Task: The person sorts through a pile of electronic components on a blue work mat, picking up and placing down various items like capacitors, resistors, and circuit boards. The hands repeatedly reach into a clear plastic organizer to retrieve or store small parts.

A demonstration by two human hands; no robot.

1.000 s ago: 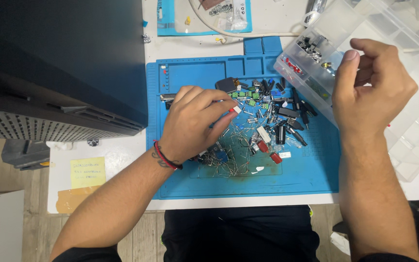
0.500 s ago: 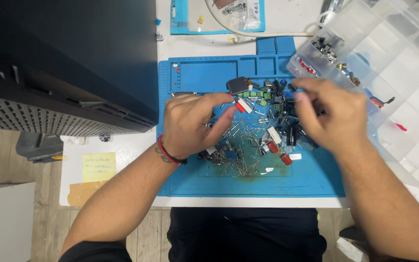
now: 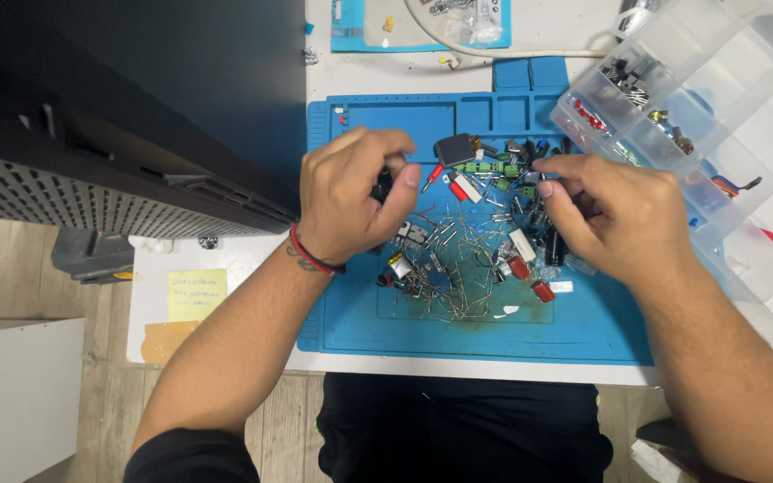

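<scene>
Blue mat (image 3: 404, 331), component pile (image 3: 476, 241) spread crosswise

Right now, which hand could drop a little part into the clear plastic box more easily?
Probably the right hand. It sits beside the clear plastic box at the mat's right edge. The left hand is across the pile of parts, farther away.

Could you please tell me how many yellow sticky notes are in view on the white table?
1: the yellow sticky note lies on the white table, left of the blue mat, just above a tan patch. Others may be hidden under the dark case.
</scene>
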